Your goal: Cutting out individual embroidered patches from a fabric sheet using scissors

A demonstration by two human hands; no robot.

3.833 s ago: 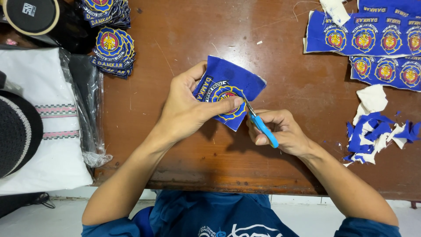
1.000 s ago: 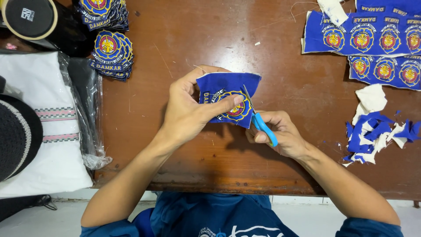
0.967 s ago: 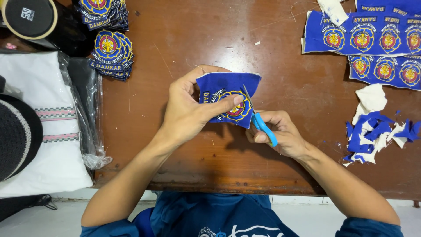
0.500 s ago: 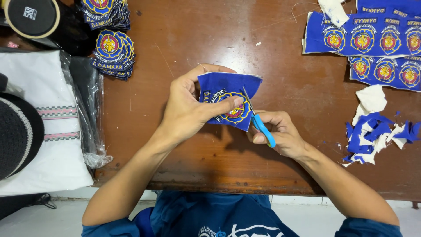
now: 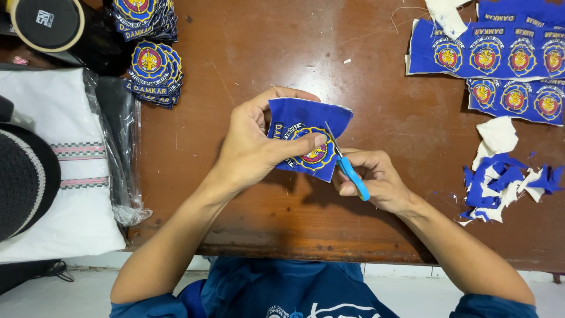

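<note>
Since the earliest frame the blue cloth piece (image 5: 306,138) has turned in the grip, its top edge now lying nearly level where it earlier pointed toward 1 o'clock, and the snips sit a little closer to the round emblem.

At 9 o'clock of the bench (image 5: 247,53) lie a white folded cloth in clear plastic (image 5: 65,176) and a dark cap (image 5: 23,176). At 11 o'clock, stacks of finished round patches (image 5: 152,68) rest on the wood.

The left hand (image 5: 253,150) holds the cloth piece above the middle of the bench, the thumb pressed on the emblem's face and the other fingers (image 5: 276,97) curled behind its upper edge, pinching it flat. Just to its right, at about 4 o'clock of the piece, the right hand (image 5: 376,179) closes around the blue-handled snips (image 5: 347,168), whose blades touch the cloth's right edge beside the emblem; whether the blades are apart cannot be told.

To trim well, it seems best to keep the cloth taut, take short bites along the embroidered border, and rotate the piece with the left hand rather than twisting the snips, with the thumb kept clear of the blades.

At 1 o'clock lie uncut sheets of patches (image 5: 488,56); at 3 o'clock, a heap of blue and white offcuts (image 5: 500,188).
</note>
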